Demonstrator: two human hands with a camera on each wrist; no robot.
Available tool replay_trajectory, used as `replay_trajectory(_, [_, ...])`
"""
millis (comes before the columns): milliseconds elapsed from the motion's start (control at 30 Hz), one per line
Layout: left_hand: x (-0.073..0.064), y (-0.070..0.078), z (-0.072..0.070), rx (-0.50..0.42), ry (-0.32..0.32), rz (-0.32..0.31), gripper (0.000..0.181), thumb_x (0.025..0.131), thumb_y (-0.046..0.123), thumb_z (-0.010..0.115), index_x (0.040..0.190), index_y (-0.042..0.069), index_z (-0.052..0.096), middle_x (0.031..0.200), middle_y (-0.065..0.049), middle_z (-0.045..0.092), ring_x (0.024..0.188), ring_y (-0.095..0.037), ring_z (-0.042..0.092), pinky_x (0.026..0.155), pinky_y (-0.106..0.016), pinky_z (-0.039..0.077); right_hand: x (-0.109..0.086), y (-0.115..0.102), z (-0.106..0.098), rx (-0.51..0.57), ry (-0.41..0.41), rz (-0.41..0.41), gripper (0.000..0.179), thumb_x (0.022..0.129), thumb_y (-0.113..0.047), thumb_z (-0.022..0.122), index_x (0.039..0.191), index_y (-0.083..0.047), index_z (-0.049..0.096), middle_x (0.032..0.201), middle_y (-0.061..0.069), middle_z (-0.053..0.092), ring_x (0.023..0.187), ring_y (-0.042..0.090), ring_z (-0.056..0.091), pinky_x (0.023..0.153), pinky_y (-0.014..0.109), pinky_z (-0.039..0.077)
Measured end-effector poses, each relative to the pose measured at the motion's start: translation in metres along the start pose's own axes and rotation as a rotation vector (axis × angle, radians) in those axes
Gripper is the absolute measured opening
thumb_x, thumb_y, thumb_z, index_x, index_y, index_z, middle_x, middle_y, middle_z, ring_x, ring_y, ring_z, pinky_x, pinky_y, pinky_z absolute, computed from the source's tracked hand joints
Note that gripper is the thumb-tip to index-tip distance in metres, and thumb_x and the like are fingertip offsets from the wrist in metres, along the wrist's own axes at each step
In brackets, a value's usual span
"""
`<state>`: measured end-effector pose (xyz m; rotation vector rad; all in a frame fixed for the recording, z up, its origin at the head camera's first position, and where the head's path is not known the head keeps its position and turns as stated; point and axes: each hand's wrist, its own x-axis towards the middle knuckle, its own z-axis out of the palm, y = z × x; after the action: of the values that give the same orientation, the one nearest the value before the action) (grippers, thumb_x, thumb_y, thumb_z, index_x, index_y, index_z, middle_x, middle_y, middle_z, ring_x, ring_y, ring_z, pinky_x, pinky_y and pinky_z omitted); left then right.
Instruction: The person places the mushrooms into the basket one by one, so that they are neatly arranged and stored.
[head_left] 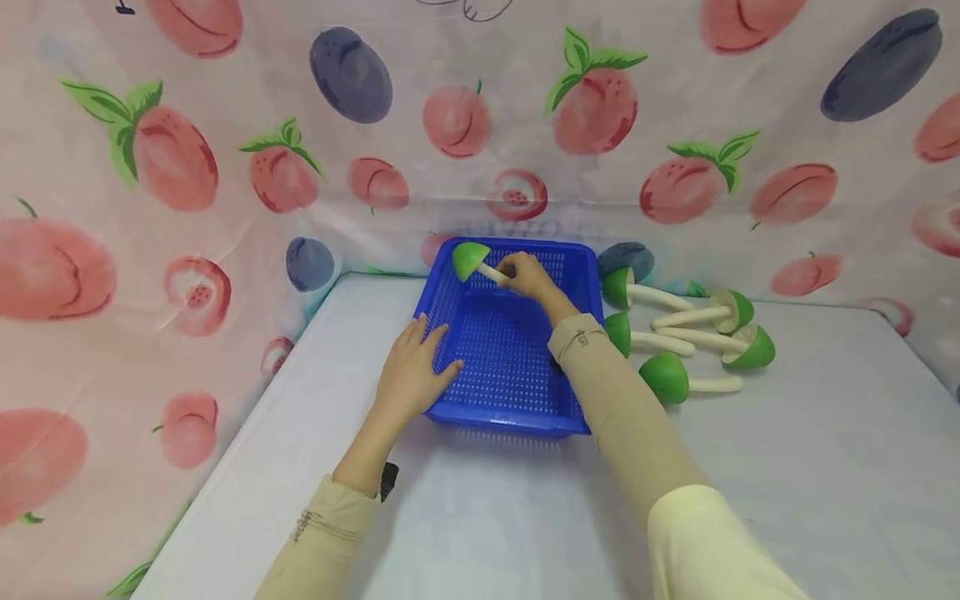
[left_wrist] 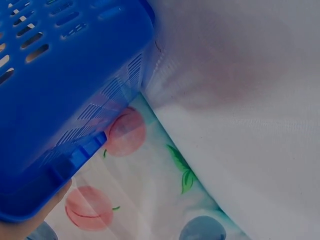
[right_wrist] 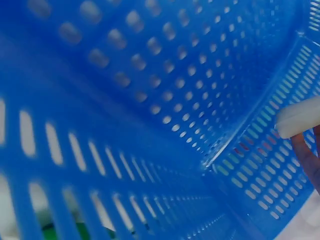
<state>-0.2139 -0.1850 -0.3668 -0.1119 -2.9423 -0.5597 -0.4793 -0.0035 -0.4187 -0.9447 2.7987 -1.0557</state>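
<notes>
Fingertips of a person's right hand (head_left: 528, 277) pinch a green-capped mushroom (head_left: 469, 260) by its stem, toward eleven o'clock over a blue basket (head_left: 502, 422); the left hand (head_left: 411, 377), fingers straight, touches the nine o'clock rim. Filling appears underway; lowering, then letting go, seems called for. Five other mushrooms (head_left: 666, 377) lie at three o'clock.

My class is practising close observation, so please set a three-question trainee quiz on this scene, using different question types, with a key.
1. Which of the person's hands holds a green-capped mushroom: A, left; B, right; C, both?
2. True or false: the left hand is at the right rim of the blue basket.
3. In the head view, how many mushrooms lie on the table to the right of the basket?

Key: 1. B, the right hand. 2. False; it is at the left rim. 3. Five.
</notes>
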Motion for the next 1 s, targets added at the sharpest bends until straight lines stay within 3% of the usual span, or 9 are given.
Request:
replay_trajectory(67, [0.002,0.000,0.000,0.000,-0.004,0.002,0.063,0.090,0.039,0.058,0.141,0.006,0.042,0.152,-0.023,0.026,0.144,-0.036,0.019,0.117,-0.050,0.020,0.024,0.041,0.016,-0.034,-0.014,-0.019,0.024,0.077,-0.024,0.078,0.095,-0.010,0.073,0.085,0.003,0.072,0.079,0.018,0.064,0.082,0.033,0.049])
replay_trajectory(133, [0.003,0.000,0.000,0.000,-0.009,0.004,0.063,0.091,0.040,0.058,0.141,0.006,0.042,0.153,-0.023,0.026,0.144,-0.036,0.019,0.117,-0.050,0.019,0.048,0.083,0.035,-0.075,0.006,-0.049,0.024,0.070,-0.024,0.082,0.089,-0.011,0.073,0.078,0.002,0.071,0.070,0.017,0.062,0.065,0.032,0.049])
replay_trajectory(267, [0.004,0.000,0.000,-0.004,-0.014,0.003,0.062,0.091,0.039,0.057,0.141,0.006,0.042,0.153,-0.023,0.025,0.144,-0.037,0.019,0.117,-0.050,0.019,0.055,0.097,0.045,-0.180,-0.046,0.004,0.022,0.071,-0.023,0.081,0.090,-0.013,0.073,0.081,0.001,0.072,0.073,0.018,0.064,0.068,0.034,0.052])
replay_trajectory(400, [0.003,-0.001,0.001,0.002,-0.012,-0.007,0.061,0.091,0.039,0.057,0.141,0.006,0.043,0.153,-0.023,0.025,0.144,-0.037,0.019,0.117,-0.051,0.020,0.032,0.056,0.035,-0.268,-0.068,0.045,0.015,0.073,-0.016,0.078,0.086,-0.011,0.073,0.080,0.002,0.071,0.071,0.018,0.063,0.066,0.034,0.051])
replay_trajectory(567, [0.001,-0.003,0.000,0.005,-0.010,-0.010,0.061,0.091,0.039,0.057,0.140,0.006,0.044,0.153,-0.023,0.025,0.144,-0.036,0.019,0.117,-0.050,0.020,0.008,-0.005,0.016,-0.285,-0.220,0.224,0.025,0.081,-0.008,0.072,0.106,-0.002,0.070,0.106,0.013,0.070,0.097,0.030,0.065,0.089,0.042,0.051])
replay_trajectory(700, [0.000,-0.004,-0.001,0.012,-0.005,-0.014,0.060,0.091,0.039,0.057,0.140,0.006,0.044,0.153,-0.022,0.025,0.144,-0.036,0.019,0.117,-0.049,0.020,0.028,0.048,0.038,-0.303,-0.078,0.059,0.016,0.077,-0.014,0.073,0.093,-0.010,0.073,0.087,0.005,0.072,0.076,0.022,0.064,0.068,0.035,0.052])
replay_trajectory(800, [0.000,-0.004,-0.001,0.015,-0.003,-0.005,0.060,0.091,0.040,0.057,0.140,0.006,0.044,0.153,-0.023,0.026,0.144,-0.036,0.019,0.117,-0.050,0.020,0.026,0.046,0.035,-0.352,-0.074,0.074,0.016,0.079,-0.015,0.069,0.094,-0.010,0.073,0.089,0.005,0.072,0.077,0.023,0.065,0.067,0.036,0.052])
replay_trajectory(933, [0.000,-0.002,-0.001,0.020,-0.010,0.003,0.060,0.091,0.039,0.057,0.139,0.005,0.044,0.152,-0.024,0.026,0.144,-0.037,0.020,0.117,-0.050,0.020,-0.017,-0.033,-0.001,-0.420,-0.185,0.195,0.025,0.088,-0.008,0.059,0.111,-0.001,0.067,0.111,0.015,0.068,0.101,0.031,0.064,0.090,0.045,0.050])
replay_trajectory(1000, [0.000,-0.002,-0.002,0.024,-0.015,-0.001,0.060,0.092,0.040,0.056,0.140,0.006,0.044,0.153,-0.023,0.025,0.144,-0.036,0.019,0.117,-0.049,0.020,-0.028,-0.047,-0.007,-0.426,-0.161,0.170,0.024,0.087,-0.007,0.059,0.109,0.001,0.068,0.109,0.016,0.069,0.099,0.032,0.064,0.089,0.044,0.051])
